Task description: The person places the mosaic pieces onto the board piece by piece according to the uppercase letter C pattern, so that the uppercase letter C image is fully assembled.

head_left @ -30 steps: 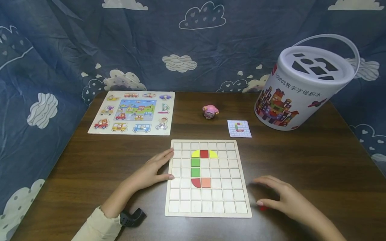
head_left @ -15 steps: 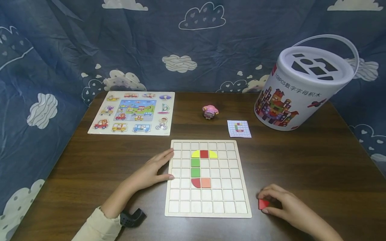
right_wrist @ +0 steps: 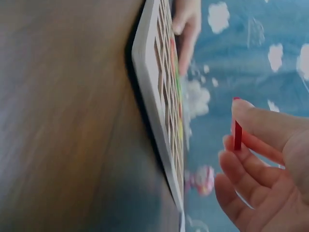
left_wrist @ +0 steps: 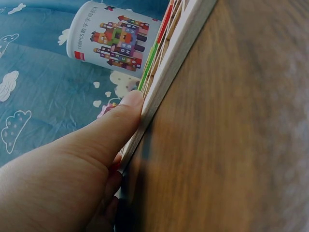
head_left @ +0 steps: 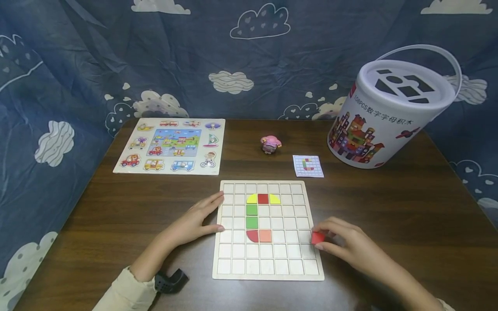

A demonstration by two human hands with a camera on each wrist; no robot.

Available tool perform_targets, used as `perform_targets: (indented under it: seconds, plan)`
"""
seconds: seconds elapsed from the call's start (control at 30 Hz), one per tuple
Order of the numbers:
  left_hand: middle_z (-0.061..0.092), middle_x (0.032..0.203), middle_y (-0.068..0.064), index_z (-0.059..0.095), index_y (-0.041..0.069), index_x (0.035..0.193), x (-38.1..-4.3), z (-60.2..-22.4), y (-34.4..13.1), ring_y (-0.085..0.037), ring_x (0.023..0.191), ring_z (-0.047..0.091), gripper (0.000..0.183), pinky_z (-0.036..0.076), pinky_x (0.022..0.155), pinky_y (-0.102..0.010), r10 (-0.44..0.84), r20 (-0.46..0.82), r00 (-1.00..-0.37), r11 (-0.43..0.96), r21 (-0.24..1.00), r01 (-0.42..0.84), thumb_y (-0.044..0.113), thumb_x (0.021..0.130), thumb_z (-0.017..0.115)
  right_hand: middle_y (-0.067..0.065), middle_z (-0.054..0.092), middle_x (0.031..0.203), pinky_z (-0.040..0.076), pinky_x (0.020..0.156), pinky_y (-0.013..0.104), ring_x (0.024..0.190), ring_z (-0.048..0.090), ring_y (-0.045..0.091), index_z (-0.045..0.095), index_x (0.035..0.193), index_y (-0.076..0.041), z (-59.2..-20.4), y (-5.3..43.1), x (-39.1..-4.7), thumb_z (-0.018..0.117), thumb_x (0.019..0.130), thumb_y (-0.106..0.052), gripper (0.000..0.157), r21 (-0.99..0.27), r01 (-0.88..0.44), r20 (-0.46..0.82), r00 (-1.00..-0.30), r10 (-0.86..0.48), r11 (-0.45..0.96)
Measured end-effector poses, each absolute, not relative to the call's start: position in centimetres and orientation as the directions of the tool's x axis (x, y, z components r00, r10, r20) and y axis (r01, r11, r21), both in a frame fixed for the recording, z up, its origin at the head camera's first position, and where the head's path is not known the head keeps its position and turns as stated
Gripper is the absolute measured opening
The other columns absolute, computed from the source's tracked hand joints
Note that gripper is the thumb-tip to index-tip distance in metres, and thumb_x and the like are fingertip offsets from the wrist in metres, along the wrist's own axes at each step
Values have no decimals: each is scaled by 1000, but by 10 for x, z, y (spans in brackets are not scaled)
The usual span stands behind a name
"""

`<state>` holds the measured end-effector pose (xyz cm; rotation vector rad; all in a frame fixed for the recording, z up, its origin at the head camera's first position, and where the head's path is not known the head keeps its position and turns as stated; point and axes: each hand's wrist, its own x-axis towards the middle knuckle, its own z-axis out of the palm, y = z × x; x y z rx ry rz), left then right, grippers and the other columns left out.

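A wooden grid board lies on the table, with several coloured tiles set in its cells. A red square sits between two yellow rounded tiles in the upper row. Below the left one come two green squares, then a dark red rounded tile beside a salmon square. My left hand rests against the board's left edge, fingers extended, thumb apart. At the right edge, my right hand pinches a red square tile between thumb and fingers; the right wrist view shows this tile edge-on.
Behind the board lies a small pattern card, near a pink toy figure. A picture puzzle occupies the back left. The white block bucket stands back right. A black strap is at the left wrist.
My right hand has picked up the red tile from the table right of the board and brought it left and up to the board's right edge. My left hand stays put.
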<state>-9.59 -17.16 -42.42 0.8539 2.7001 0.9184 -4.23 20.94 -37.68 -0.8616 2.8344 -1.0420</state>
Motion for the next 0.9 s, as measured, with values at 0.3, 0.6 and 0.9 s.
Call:
perform_targets:
  seconds: [0.3,0.6,0.9]
  plan:
    - [20,147,-3,27,7,141,-96,-423,-172,-24,132,20,79,24,102,-45,566,19,-824,648,607,459,46,81,61,-11,57,99,46,79,30,88,52,6,65,101,-15,-391,170,-60,71,78,-22,25,-630,-482,101,-828,-551,609]
    - [20,147,-3,27,8,142,-97,-422,-172,-24,132,20,81,24,101,-45,564,17,-826,648,610,455,48,81,61,-11,56,99,44,81,30,92,49,7,66,101,-15,-401,151,-66,72,77,-20,25,-629,-496,93,-812,-576,598]
    - [20,147,-3,27,7,142,-97,-421,-171,-24,132,20,80,23,101,-46,559,6,-829,654,612,446,46,81,61,-12,57,95,44,80,29,90,50,5,67,96,-17,-402,147,-68,70,79,-16,18,-608,-512,104,-809,-579,607]
